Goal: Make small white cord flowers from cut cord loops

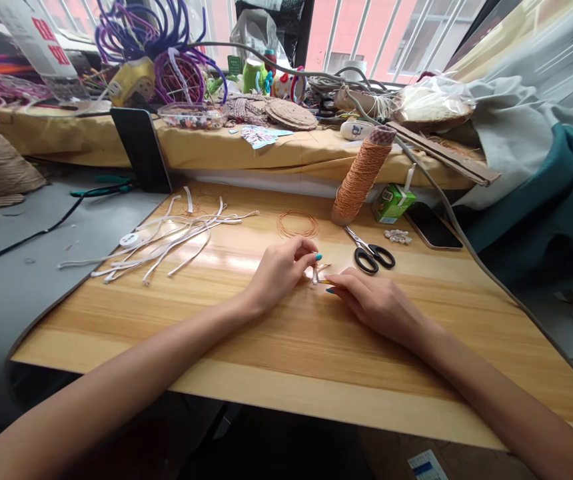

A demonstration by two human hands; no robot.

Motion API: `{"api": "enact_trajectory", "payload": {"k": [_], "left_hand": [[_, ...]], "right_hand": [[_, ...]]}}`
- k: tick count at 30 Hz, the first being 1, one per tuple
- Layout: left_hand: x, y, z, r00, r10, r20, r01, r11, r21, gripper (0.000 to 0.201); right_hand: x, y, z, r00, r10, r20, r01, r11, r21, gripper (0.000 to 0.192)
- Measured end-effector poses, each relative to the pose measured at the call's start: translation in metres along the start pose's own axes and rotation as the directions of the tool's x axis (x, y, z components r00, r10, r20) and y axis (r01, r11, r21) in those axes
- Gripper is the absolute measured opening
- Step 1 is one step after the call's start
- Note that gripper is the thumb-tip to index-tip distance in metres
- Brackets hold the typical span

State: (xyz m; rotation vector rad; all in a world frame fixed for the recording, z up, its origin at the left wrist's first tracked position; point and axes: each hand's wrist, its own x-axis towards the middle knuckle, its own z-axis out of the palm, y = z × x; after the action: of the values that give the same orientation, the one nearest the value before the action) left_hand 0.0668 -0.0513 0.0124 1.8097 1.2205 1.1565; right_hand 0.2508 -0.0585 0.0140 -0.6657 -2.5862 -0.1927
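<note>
My left hand [286,265] pinches a short piece of white cord [315,274] between thumb and finger above the wooden tabletop [246,347]. Close on its right, my right hand [374,297] has its fingers closed on a thin orange-yellow strand or stick [324,281], whose tip meets the lower end of the cord. Its exact kind is too small to tell. Just beyond my hands lies a coil of thin copper-coloured wire [297,225]. Black-handled scissors [369,255] rest to the right, and several loose white cords [166,243] are spread at the left.
Behind the scissors stand a tilted cone of orange twine [364,177] and a green drink carton [392,203]. A phone [434,225] and small white bits [397,237] lie on the right. A dark upright tablet [141,150] leans against the cluttered sill [266,157]. A grey cable [466,240] runs down the right edge.
</note>
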Motion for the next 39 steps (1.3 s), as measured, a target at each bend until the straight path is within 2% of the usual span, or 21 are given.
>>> {"api": "enact_trajectory", "payload": {"k": [8, 14, 17, 20, 23, 25, 31, 35, 39], "left_hand": [[0.001, -0.002, 0.0, 0.999, 0.03, 0.011, -0.03, 0.998, 0.055, 0.006], [0.003, -0.004, 0.0, 0.998, 0.045, 0.035, -0.046, 0.997, 0.054, 0.009], [0.004, -0.006, 0.001, 0.998, -0.008, 0.067, 0.011, 0.999, -0.037, 0.013], [0.006, -0.008, 0.001, 0.988, -0.096, 0.122, 0.116, 0.979, -0.167, 0.019], [0.009, -0.008, 0.001, 0.969, -0.17, 0.178, 0.214, 0.939, -0.269, 0.017], [0.01, -0.007, 0.001, 0.964, -0.187, 0.19, 0.237, 0.927, -0.29, 0.016], [0.008, -0.01, -0.001, 0.988, -0.102, 0.113, 0.121, 0.978, -0.168, 0.015], [0.006, -0.01, -0.001, 0.995, -0.067, 0.074, 0.072, 0.996, -0.062, 0.015], [0.006, -0.008, 0.001, 0.999, -0.014, 0.037, 0.012, 0.999, 0.044, 0.014]], "right_hand": [[0.0, 0.001, -0.001, 0.998, -0.041, 0.048, 0.049, 0.984, -0.169, 0.024], [-0.001, 0.003, 0.0, 1.0, -0.015, 0.01, 0.017, 0.961, -0.275, 0.024], [0.0, 0.003, 0.0, 1.0, 0.004, -0.01, -0.007, 0.953, -0.303, 0.022], [0.0, 0.003, 0.0, 0.999, 0.039, -0.008, -0.039, 0.949, -0.314, 0.02], [-0.001, 0.004, 0.001, 0.999, 0.047, -0.023, -0.052, 0.95, -0.308, 0.02], [-0.002, 0.004, 0.002, 0.999, 0.037, -0.032, -0.045, 0.953, -0.299, 0.021], [-0.003, 0.005, 0.003, 0.998, 0.039, -0.053, -0.049, 0.974, -0.22, 0.016], [-0.003, 0.006, 0.001, 0.999, -0.022, 0.026, 0.026, 0.984, -0.174, 0.016], [-0.001, 0.004, -0.002, 0.996, -0.085, 0.032, 0.089, 0.979, -0.181, 0.018]]}}
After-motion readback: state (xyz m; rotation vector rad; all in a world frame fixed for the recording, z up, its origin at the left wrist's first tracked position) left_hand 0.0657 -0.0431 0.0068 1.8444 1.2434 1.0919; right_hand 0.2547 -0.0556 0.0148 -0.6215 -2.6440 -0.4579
